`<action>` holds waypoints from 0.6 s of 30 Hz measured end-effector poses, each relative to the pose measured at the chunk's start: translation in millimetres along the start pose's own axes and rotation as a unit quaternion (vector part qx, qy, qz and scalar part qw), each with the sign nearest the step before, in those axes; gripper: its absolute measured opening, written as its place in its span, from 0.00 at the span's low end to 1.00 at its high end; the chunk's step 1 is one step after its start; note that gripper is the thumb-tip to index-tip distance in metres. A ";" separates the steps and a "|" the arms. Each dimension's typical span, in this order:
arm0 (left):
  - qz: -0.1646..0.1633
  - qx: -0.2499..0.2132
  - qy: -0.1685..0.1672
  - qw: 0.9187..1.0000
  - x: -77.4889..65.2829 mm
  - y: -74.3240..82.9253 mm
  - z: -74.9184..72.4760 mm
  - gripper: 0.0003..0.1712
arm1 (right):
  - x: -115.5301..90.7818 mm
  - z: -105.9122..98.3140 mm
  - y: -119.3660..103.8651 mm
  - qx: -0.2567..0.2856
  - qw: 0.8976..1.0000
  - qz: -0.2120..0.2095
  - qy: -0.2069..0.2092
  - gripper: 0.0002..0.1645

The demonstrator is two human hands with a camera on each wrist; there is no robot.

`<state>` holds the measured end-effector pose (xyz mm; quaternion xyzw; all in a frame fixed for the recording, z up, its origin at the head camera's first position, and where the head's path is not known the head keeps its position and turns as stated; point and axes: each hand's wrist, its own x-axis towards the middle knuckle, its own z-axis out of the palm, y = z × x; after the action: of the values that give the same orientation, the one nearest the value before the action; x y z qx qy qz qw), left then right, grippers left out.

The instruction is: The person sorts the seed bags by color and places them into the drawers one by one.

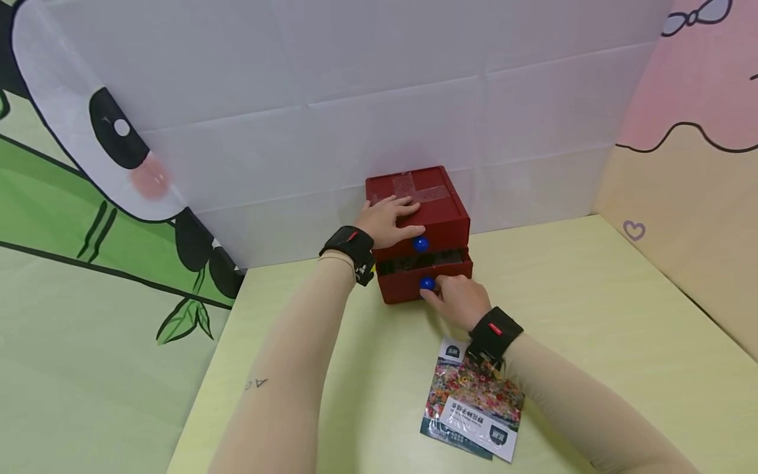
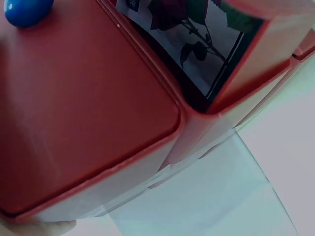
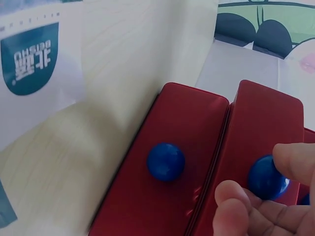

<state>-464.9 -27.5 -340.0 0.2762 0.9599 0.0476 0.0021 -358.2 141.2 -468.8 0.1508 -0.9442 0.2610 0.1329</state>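
A small red drawer box [image 1: 423,234] stands against the back wall, its front fitted with round blue knobs. My left hand [image 1: 387,220] rests on top of it with fingers spread, thumb reaching down by the upper blue knob [image 1: 421,244]. Lower down, one drawer [image 1: 399,289] is pulled partly out. My right hand [image 1: 462,299] pinches that drawer's blue knob [image 3: 268,178] between thumb and fingers. Inside the drawer lies a packet [image 2: 211,73] printed with a dark flower and leaves. Another drawer front [image 3: 192,113] with its own knob [image 3: 166,162] shows beneath in the right wrist view.
Two overlapping flower-printed packets [image 1: 474,401] lie on the pale yellow table [image 1: 592,316], under and beside my right wrist. A white wall sheet [image 1: 296,158] rises behind the box. Cartoon-printed sheets flank the table at left and right.
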 end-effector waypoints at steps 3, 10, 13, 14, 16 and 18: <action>0.000 0.004 -0.001 1.000 0.9 1.0 -0.3 0.39 | 3.9 0.2 1.8 -0.005 1.000 -0.001 -0.001 0.23; 0.001 0.005 0.000 1.000 -0.6 1.3 -0.4 0.38 | 11.2 2.6 0.9 -0.008 1.000 0.007 -0.004 0.22; 0.000 0.000 0.000 1.000 -1.2 1.5 -0.5 0.38 | 13.8 3.0 0.3 -0.011 1.000 0.010 -0.005 0.22; 0.000 0.000 0.001 1.000 -1.2 1.6 -0.5 0.38 | 14.6 2.9 0.0 -0.012 1.000 0.010 -0.006 0.22; -0.001 0.000 0.001 1.000 -1.1 1.6 -0.6 0.38 | 16.2 2.3 -0.4 -0.012 1.000 0.010 -0.006 0.22; -0.002 0.001 0.001 1.000 -0.8 1.7 -0.9 0.38 | 17.8 2.0 -0.4 -0.013 1.000 0.011 -0.008 0.22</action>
<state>-463.3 -26.5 -339.0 0.2742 0.9605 0.0469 0.0007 -374.7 135.9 -464.4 0.1413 -0.9501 0.2489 0.1241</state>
